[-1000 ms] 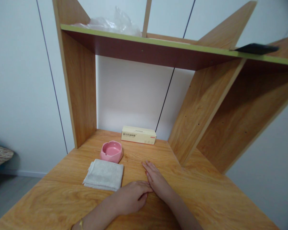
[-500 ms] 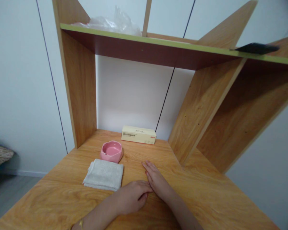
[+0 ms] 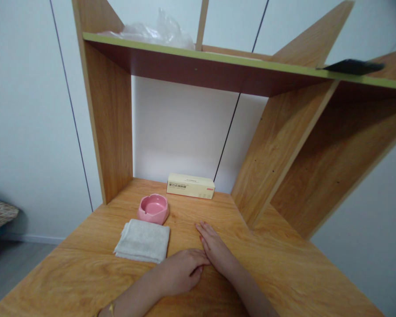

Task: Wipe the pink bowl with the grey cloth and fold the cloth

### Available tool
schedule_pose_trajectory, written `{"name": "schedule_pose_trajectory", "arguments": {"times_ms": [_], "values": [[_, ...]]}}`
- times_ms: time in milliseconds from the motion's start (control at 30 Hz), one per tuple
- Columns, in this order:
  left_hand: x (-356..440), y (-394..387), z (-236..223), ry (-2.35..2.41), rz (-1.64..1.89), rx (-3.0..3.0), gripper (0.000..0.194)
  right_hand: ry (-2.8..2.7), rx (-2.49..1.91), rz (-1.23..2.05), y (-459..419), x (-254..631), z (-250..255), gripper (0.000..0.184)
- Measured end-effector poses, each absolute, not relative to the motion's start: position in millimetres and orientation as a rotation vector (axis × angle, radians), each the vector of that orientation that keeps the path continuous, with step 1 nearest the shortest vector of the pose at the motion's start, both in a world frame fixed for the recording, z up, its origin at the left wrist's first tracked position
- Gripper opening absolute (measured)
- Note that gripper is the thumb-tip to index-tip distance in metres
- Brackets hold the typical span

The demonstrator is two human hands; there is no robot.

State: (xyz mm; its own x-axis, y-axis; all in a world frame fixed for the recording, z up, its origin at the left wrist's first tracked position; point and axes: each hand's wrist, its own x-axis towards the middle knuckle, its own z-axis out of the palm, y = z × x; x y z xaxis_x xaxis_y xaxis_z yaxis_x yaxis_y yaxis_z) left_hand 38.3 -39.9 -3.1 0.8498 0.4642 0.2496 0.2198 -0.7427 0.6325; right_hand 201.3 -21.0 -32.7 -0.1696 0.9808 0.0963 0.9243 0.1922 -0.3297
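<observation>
My right hand (image 3: 215, 247) lies flat on the wooden desk, its fingers stretched forward and to the left, with nothing under it that I can see. Against its side rests my left hand (image 3: 184, 270), fingers loosely bent and the thumb apart from them, holding nothing. The left fingertips are partly hidden where the hands meet. Just beyond my left forearm is a folded grey cloth (image 3: 143, 241). A pink faceted ashtray (image 3: 153, 210) stands directly behind the cloth. Farther back sits a cream cling-film box (image 3: 190, 186) with printed lettering.
A shelf (image 3: 185, 53) with a light green edge spans above the desk (image 3: 284, 268), carrying a crumpled clear plastic bag (image 3: 158, 33) and a dark flat object (image 3: 354, 67). Upright wooden panels flank the desk's back, at left (image 3: 110, 119) and right (image 3: 277, 154).
</observation>
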Motion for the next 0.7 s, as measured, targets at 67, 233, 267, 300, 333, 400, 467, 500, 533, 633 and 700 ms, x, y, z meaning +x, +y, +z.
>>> {"name": "schedule_pose_trajectory", "arguments": {"times_ms": [67, 233, 267, 300, 333, 400, 467, 500, 533, 633, 700], "values": [[38.2, -40.1, -2.5, 0.491, 0.539, 2.408, 0.046, -2.189, -1.814, 0.284, -21.1, 201.2, -33.0, 0.046], [38.3, -40.3, -2.3, 0.476, 0.551, 2.397, 0.047, -2.178, -1.8, 0.27, -22.1, 200.3, -31.3, 0.046], [38.4, -40.3, -2.7, 0.479, 0.554, 2.398, 0.047, -2.183, -1.806, 0.273, -22.4, 200.0, -30.4, 0.046], [38.6, -40.3, -3.2, 0.482, 0.554, 2.4, 0.047, -2.19, -1.816, 0.28, -22.7, 199.7, -29.4, 0.046], [38.7, -40.3, -3.7, 0.488, 0.554, 2.401, 0.047, -2.198, -1.824, 0.286, -23.0, 199.5, -28.5, 0.046], [38.9, -40.2, -4.3, 0.494, 0.55, 2.404, 0.047, -2.208, -1.834, 0.294, -23.2, 199.4, -27.4, 0.046], [38.8, -40.1, -4.3, 0.493, 0.543, 2.408, 0.046, -2.207, -1.826, 0.292, -22.9, 199.9, -28.0, 0.046], [38.6, -40.0, -4.1, 0.49, 0.54, 2.411, 0.046, -2.204, -1.82, 0.291, -22.6, 200.2, -28.8, 0.046], [38.5, -39.9, -3.9, 0.49, 0.535, 2.415, 0.046, -2.201, -1.816, 0.29, -22.3, 200.7, -29.9, 0.046], [38.0, -39.6, -2.8, 0.493, 0.515, 2.427, 0.045, -2.193, -1.808, 0.279, -21.5, 202.0, -33.6, 0.046], [37.8, -39.5, -2.1, 0.488, 0.511, 2.426, 0.046, -2.186, -1.798, 0.265, -21.4, 202.5, -34.9, 0.046]]}}
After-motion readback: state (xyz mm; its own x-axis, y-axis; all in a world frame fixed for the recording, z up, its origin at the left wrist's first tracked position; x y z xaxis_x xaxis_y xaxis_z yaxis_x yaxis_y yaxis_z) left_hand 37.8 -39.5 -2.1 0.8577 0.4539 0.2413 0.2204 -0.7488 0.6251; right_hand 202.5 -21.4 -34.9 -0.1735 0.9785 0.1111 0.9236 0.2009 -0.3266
